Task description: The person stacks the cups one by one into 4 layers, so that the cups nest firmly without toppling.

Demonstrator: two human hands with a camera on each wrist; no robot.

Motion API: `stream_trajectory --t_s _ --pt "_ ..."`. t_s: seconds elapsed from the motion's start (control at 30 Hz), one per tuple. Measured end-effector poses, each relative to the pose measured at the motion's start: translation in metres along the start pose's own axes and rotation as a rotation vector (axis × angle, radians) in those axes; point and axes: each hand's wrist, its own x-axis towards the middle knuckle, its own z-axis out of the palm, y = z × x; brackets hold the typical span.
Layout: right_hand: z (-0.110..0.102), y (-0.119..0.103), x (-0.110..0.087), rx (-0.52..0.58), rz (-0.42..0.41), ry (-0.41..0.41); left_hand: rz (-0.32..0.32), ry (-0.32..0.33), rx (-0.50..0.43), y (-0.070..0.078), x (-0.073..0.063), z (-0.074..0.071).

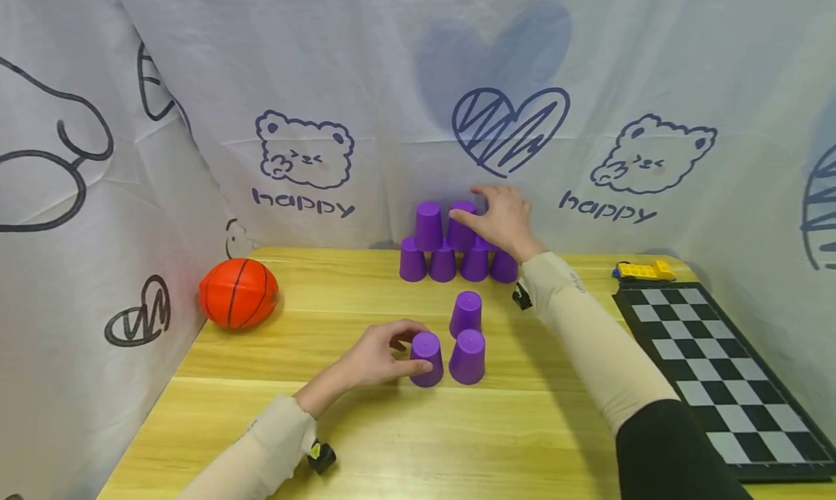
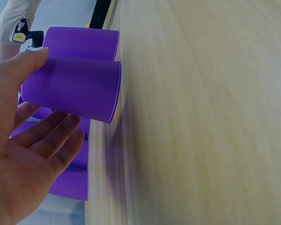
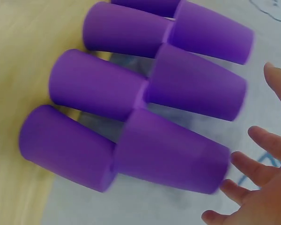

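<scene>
My left hand [image 1: 379,355] holds an upside-down purple cup [image 1: 427,362], thumb across its front and fingers around the far side. In the left wrist view this cup [image 2: 75,89] overlaps another purple one behind it. Two more upside-down cups, a near one [image 1: 467,358] and a far one [image 1: 466,313], stand just right of it. At the back, my right hand [image 1: 503,217] is spread by the upper row of a two-tier cup stack [image 1: 443,263]. The right wrist view shows three upper cups, with fingertips right at the base of the end cup [image 3: 173,152]. My right hand grips nothing.
An orange basketball-patterned ball [image 1: 239,294] sits at the table's left. On the right lie a black-and-white checkered board [image 1: 725,369] and a yellow toy truck [image 1: 645,271] beyond it. A printed white curtain [image 1: 392,86] hangs directly behind the stack.
</scene>
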Motion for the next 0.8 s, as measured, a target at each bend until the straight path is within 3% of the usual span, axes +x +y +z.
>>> stream_trajectory --t_s 0.2,0.5,0.8 --pt "-0.019 -0.003 -0.014 0.076 -0.064 0.083 -0.019 0.015 -0.003 0.001 0.001 0.000" --pt "-0.022 -0.001 -0.054 0.136 -0.240 0.178 -0.039 0.070 -0.017 0.000 0.009 -0.010" --pt "-0.008 0.009 -0.098 0.216 -0.248 0.056 -0.009 0.169 0.029 0.003 0.026 -0.027"
